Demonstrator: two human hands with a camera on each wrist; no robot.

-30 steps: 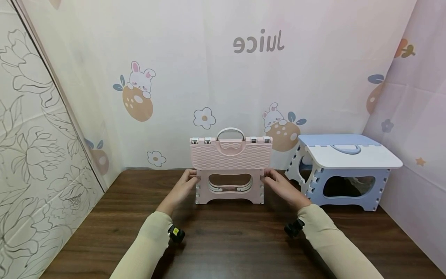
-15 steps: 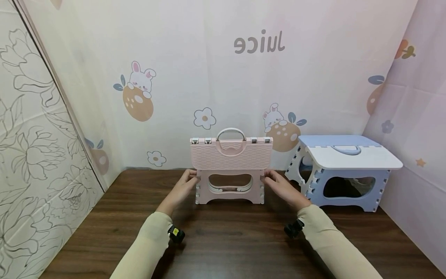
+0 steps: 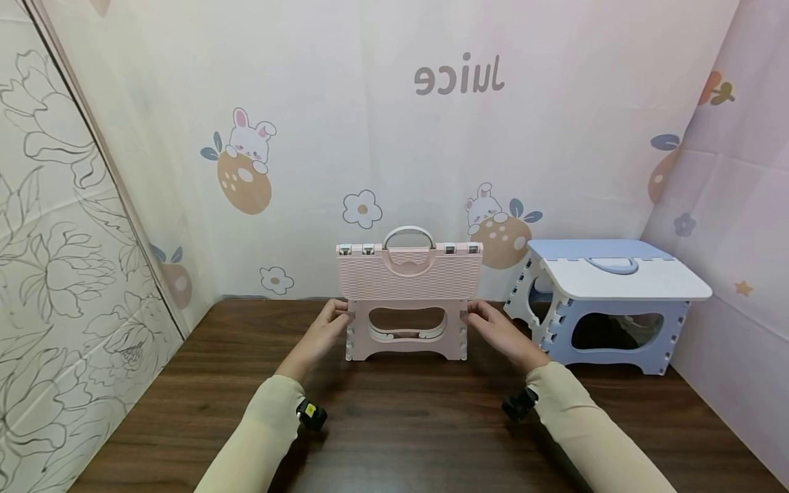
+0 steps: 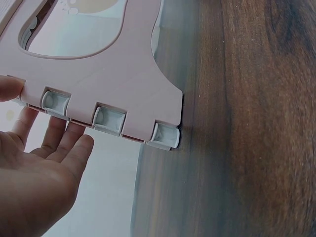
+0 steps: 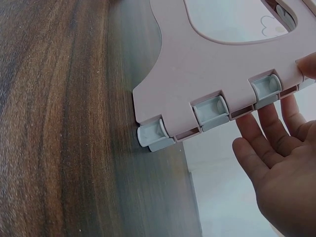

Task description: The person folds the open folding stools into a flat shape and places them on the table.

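Note:
A pink folding stool (image 3: pixel 409 287) stands upright on the table, its top panel hanging down in front and its grey-white carrying handle (image 3: pixel 409 230) raised above. My left hand (image 3: pixel 320 334) grips the left edge of the stool's leg panel, thumb in front. On the opposite edge, my right hand (image 3: pixel 502 335) holds it the same way. Both wrist views show fingertips (image 4: pixel 84 143) at the rear of the hinged edge, beside light-grey hinge clips (image 5: pixel 211 109). The lower corners of the leg panel touch the tabletop. Its back side is mostly hidden.
An unfolded blue and white folding stool (image 3: pixel 622 281) stands at the right, near my right hand. Behind the dark wooden table (image 3: pixel 407 424) hangs a curtain (image 3: pixel 370 137) printed with rabbits and flowers. A flower-patterned panel (image 3: pixel 61 274) borders the left side.

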